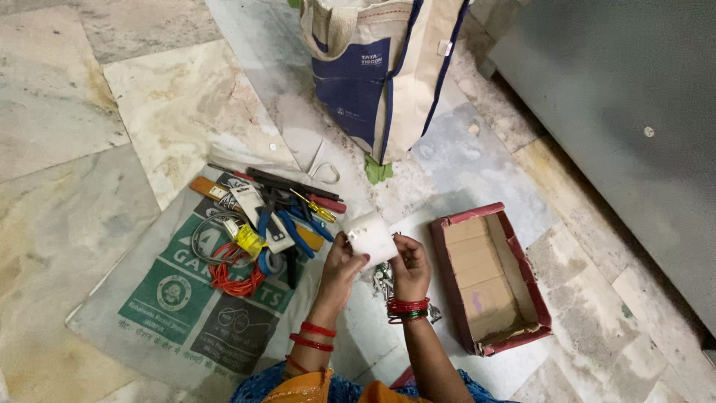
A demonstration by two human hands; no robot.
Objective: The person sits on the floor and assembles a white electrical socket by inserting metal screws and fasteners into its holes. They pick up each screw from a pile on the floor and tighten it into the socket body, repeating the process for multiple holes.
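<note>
Both hands gripped a small white rectangular box (371,236) above the marble floor (89,97): the left hand (341,261) pinching its lower-left edge, the right hand (410,263) its right side. An open red-rimmed cardboard box (488,276) lay just beside them, and loose tools (276,216) on a printed sack (171,298).

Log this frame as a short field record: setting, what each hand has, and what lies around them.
setting: stone tile floor, seen from above
left hand: grips the white boxy object from the left
right hand: holds the same object from the right
below hands: small metal parts, kind unclear
left of hands: pile of hand tools and red wire coil on a printed sack
right of hands: empty red-edged cardboard box
behind: cloth bag
</note>
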